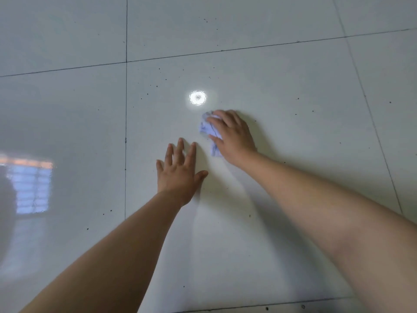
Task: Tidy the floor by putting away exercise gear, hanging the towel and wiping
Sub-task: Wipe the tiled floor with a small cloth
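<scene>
A crumpled pale blue-white cloth [208, 129] lies on the glossy white tiled floor [293, 91]. My right hand [232, 137] presses down on the cloth with its fingers curled over it; most of the cloth is hidden under the palm. My left hand [179, 171] rests flat on the tile just left of and nearer than the cloth, fingers spread, holding nothing. No exercise gear or towel is in view.
Small dark specks are scattered over the tiles. A bright lamp reflection [198, 98] sits just beyond the cloth. A window reflection [31, 186] shows at the left. Dark grout lines [126, 109] cross the floor.
</scene>
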The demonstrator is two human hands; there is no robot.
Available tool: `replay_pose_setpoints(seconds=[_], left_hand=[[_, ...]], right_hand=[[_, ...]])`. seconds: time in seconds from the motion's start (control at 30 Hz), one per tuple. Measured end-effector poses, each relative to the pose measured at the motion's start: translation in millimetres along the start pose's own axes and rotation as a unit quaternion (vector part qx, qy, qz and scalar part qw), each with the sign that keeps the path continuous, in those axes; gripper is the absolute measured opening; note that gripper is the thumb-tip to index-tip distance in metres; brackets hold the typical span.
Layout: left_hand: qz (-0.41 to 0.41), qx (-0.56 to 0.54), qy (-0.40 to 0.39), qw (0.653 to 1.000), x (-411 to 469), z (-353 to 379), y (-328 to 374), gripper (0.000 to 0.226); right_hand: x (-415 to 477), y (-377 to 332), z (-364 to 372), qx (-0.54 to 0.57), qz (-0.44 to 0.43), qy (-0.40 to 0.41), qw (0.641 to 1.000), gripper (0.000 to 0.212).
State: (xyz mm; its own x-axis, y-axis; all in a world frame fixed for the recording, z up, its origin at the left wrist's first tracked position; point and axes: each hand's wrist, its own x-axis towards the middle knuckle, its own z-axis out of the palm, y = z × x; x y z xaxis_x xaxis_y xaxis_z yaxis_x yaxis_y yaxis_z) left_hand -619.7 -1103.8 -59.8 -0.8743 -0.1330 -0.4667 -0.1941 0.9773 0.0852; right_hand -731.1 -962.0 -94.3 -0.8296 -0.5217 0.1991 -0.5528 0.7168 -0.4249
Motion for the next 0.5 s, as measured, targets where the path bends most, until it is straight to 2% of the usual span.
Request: replay_pose_setpoints(seconds=[0.1, 0.17, 0.27, 0.37, 0.5], left_hand=[[0.005, -0.006, -0.001, 1.0, -2, -2, 1, 0.073], [0.007, -0.004, -0.005, 1.0, -2, -3, 1, 0.073], [0.007, -0.014, -0.002, 1.0, 0, 1, 0, 0.073], [0.026, -0.052, 0.018, 0.998, -2, -1, -5, 0.074], [-0.003, -0.094, 0.059, 0.994, -15, -4, -37, 0.075]], right_hand=[[-49, 0, -12, -0.007, -0.013, 0.003, 1.0, 0.04], [-69, -1, -22, 0.012, 0.033, 0.0, 0.999, 0.039], [-57, 0, -28, 0.062, 0.125, 0.024, 0.99, 0.036], [-31, 7, -37, 0.071, 0.155, 0.086, 0.982, 0.036], [-33, 7, -29, 0.037, 0.196, 0.075, 0.977, 0.036]])
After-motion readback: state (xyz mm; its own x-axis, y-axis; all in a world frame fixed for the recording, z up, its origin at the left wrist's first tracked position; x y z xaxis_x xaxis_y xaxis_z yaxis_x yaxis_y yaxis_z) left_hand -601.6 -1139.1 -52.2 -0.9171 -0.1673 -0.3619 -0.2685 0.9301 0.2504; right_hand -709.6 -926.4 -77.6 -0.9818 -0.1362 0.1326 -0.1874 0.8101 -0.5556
